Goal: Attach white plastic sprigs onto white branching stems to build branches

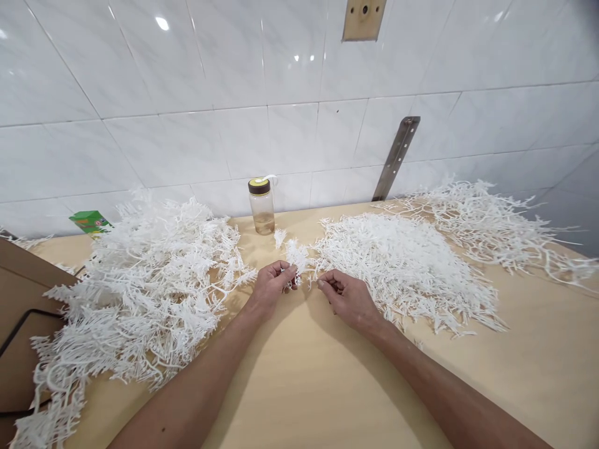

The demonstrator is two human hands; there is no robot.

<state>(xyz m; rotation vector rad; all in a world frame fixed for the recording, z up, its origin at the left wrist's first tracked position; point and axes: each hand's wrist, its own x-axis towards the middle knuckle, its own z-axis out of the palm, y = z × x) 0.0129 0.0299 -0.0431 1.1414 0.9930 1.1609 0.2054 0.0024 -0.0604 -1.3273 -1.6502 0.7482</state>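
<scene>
My left hand [276, 284] is closed, with its thumb and fingers pinching a small white branched piece [296, 254] that fans out above the fingertips. Just to the right, my right hand [344, 294] has its thumb and index finger pressed together; a thin white bit shows at their tips, too small to make out fully. A large tangled heap of white branched pieces [154, 287] lies on the left. On the right spreads a flatter pile of small white pieces [402, 262], close beside my right hand.
A clear bottle with a dark and yellow lid [262, 209] stands near the tiled wall. Long white branches [486, 224] lie at the back right. A green box [90, 221] and a cardboard box [28, 299] are on the left. A metal bracket [397, 159] leans at the wall.
</scene>
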